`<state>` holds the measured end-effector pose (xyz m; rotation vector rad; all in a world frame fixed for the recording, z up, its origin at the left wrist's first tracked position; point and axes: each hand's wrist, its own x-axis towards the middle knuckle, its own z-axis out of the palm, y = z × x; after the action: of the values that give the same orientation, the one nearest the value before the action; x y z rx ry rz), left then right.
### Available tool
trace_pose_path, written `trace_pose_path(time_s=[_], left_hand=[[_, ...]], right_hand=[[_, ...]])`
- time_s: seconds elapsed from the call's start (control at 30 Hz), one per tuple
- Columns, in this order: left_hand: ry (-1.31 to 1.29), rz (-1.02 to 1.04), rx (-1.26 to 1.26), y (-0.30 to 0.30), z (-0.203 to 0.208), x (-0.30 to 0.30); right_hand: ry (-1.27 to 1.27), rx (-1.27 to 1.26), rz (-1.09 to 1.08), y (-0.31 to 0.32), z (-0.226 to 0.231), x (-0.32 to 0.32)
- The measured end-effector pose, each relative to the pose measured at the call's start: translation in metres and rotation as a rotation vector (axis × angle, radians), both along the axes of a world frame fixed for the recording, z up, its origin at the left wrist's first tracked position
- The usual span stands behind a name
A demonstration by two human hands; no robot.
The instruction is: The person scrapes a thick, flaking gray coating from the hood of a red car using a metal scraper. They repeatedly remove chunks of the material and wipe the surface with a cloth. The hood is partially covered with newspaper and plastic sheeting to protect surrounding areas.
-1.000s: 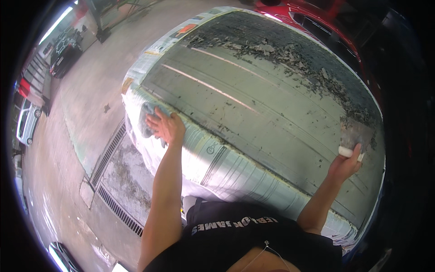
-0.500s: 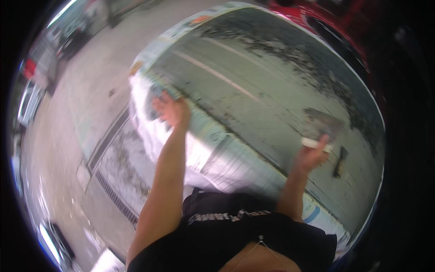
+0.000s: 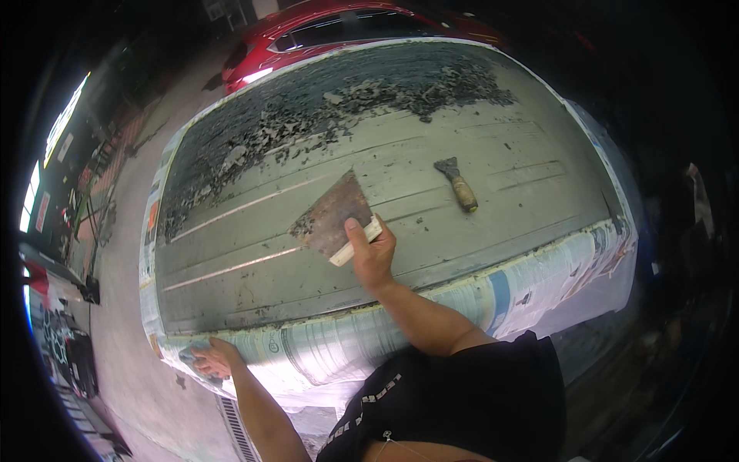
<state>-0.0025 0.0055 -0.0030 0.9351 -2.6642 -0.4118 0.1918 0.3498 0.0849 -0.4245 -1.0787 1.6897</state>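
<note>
Rust-brown metal forms the blade [image 3: 334, 214] of the broad scraper [image 3: 327, 235], which I see over the middle of the grey-green panel [image 3: 431, 246]. Right hand [image 3: 376, 250]: fingers clamped on the pale handle [image 3: 342, 256], thumb on the blade. Left hand [image 3: 219, 359]: against a grey cloth [image 3: 190, 357] at the masking sheet [image 3: 323, 346]; I cannot tell whether its fingers grip. A narrow scraper [image 3: 461, 189] lies to the right; dark flakes [image 3: 362, 98] cover the far side.
</note>
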Motion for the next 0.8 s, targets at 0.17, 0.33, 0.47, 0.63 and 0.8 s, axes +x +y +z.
trace_pose_path(time_s=[0.17, 0.33, 0.47, 0.63, 0.8], left_hand=[[0.013, -0.022, 0.005, 0.003, 0.008, 0.006], [0.024, -0.034, -0.009, -0.002, 0.003, 0.005], [0.012, -0.023, -0.005, -0.002, 0.003, 0.003], [0.005, -0.020, -0.005, 0.001, 0.002, 0.001], [0.037, -0.037, -0.045, -0.012, -0.011, -0.006]], right_hand=[[-0.060, -0.059, 0.070, 0.002, -0.009, -0.003], [0.069, -0.402, 0.197, 0.008, -0.009, -0.008], [0.075, -0.530, 0.325, 0.014, -0.021, -0.009], [0.070, -0.401, 0.271, 0.012, -0.023, -0.012], [-0.230, -0.140, 0.081, 0.048, 0.026, 0.020]])
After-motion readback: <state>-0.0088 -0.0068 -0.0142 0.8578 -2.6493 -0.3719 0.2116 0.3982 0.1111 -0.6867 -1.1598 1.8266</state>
